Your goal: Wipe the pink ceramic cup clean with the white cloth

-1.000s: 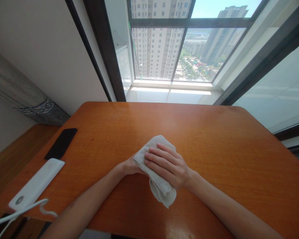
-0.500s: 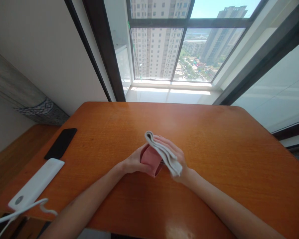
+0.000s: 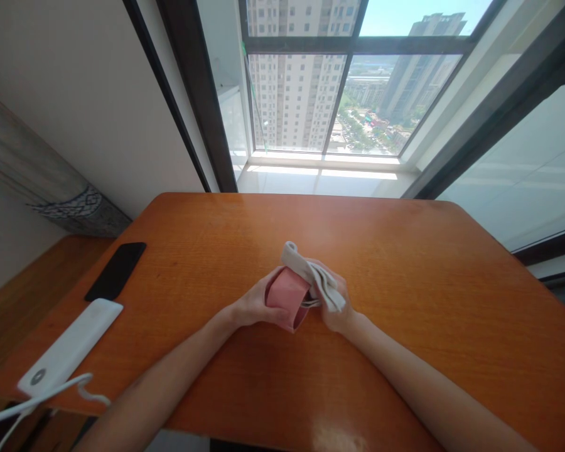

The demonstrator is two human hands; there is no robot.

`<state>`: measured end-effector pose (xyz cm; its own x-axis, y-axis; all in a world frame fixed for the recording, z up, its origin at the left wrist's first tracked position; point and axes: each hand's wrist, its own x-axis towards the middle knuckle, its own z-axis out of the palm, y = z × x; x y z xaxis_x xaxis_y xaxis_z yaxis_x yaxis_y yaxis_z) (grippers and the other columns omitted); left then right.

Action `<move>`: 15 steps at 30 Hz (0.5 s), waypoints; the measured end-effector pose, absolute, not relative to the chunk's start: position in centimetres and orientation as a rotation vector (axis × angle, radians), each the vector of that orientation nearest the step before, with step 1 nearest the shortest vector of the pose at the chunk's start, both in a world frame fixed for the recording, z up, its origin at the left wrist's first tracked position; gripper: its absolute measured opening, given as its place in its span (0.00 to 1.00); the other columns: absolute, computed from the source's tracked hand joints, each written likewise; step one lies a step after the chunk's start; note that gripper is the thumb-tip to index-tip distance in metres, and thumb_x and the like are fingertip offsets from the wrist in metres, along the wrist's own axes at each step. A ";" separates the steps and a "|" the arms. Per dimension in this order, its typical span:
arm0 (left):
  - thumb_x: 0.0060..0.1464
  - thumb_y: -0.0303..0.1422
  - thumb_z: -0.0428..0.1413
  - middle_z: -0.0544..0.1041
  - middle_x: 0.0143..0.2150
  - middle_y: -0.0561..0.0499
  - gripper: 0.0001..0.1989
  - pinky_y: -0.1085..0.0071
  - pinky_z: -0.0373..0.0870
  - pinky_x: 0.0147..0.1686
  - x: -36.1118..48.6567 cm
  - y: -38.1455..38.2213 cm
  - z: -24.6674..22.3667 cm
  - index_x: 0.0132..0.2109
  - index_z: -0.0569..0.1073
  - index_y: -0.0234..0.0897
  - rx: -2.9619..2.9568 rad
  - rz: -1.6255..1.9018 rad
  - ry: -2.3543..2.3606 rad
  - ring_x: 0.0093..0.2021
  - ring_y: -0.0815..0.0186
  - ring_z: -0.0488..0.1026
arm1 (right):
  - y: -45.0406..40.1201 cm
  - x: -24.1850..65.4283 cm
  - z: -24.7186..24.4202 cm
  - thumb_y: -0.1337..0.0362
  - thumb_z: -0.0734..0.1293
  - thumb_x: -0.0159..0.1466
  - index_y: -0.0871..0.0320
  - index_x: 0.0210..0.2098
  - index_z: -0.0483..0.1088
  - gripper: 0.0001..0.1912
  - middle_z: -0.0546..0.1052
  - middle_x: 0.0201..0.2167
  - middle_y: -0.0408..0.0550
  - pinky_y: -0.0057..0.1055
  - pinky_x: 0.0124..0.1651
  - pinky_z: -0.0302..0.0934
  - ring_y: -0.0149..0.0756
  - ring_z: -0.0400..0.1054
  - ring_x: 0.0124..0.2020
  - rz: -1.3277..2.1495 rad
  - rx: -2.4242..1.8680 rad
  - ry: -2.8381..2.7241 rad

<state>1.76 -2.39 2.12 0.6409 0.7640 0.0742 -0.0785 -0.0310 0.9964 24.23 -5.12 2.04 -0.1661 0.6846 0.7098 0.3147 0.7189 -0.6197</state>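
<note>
A small pink open-ended container [image 3: 287, 294], shaped like a cup or pen holder, is gripped from the left by my left hand [image 3: 258, 302]. It lies tilted, its open end turned to the right and toward me. A folded whitish cloth [image 3: 327, 285] is in my right hand [image 3: 339, 319], whose fingers are partly covered by it. The cloth rests against the container's upper right side, with a lower fold close to the opening. Whether any of it is inside cannot be made out. Both hands are above the middle of the brown wooden table [image 3: 405, 270].
On the table's left side lie a black phone [image 3: 116, 271] and a long white power strip or similar device [image 3: 70, 348] with a white cable [image 3: 37, 398]. A window [image 3: 320, 100] stands beyond the far edge. A gathered curtain [image 3: 51, 169] hangs at the left.
The cloth has bunched and shifted lower at the container's opening, its fold bending over. My right fingers have curled in around it. My left hand and the container have barely moved.
</note>
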 end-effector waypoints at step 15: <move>0.67 0.45 0.60 0.87 0.58 0.37 0.23 0.41 0.89 0.46 7.3 -10.5 1.6 0.63 0.80 0.42 1.293 1.194 1.828 0.51 0.43 0.88 | -8.0 21.9 6.0 0.68 0.54 0.81 0.69 0.66 0.75 0.25 0.83 0.64 0.58 0.51 0.81 0.60 0.47 0.74 0.71 -0.174 -0.370 -2.314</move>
<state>7.31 -10.47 1.58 -0.3497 0.9364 0.0283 0.4019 0.1227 0.9074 21.93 -8.05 6.00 -0.6602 0.2116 0.7206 0.3171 0.9483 0.0121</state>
